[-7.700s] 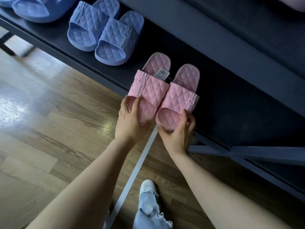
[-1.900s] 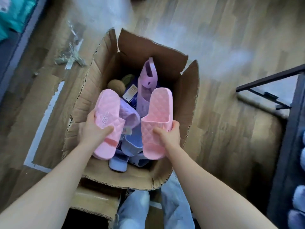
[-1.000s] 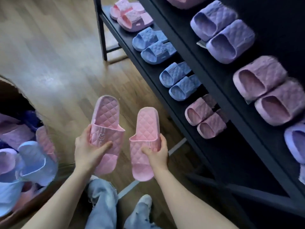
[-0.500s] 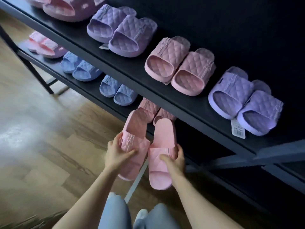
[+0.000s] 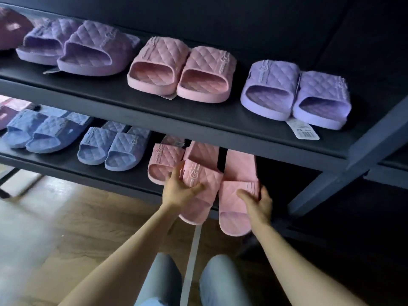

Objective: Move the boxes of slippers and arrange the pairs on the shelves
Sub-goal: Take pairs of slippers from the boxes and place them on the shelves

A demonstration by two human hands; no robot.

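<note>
Lower shelf [image 5: 66,166], left hand [image 5: 180,191] gripping pink slipper [image 5: 207,180], right hand [image 5: 257,200] gripping second slipper [image 5: 239,166]

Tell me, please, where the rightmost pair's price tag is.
Head view, right: the price tag lies on the upper shelf, in front of the lilac pair.

Two pink slippers in my hands at the lower shelf [image 5: 66,165].
My left fingers [image 5: 176,174] grip the left pink slipper [image 5: 207,176] across its strap, and my right fingers [image 5: 263,192] grip the right pink slipper [image 5: 240,164]. Both heels point in under the upper shelf [image 5: 198,117], toes toward me. Another pink pair [image 5: 163,160] sits just to the left, touching my left fingers, then two blue pairs [image 5: 114,149]. Purple, pink and lilac pairs line the upper shelf.
</note>
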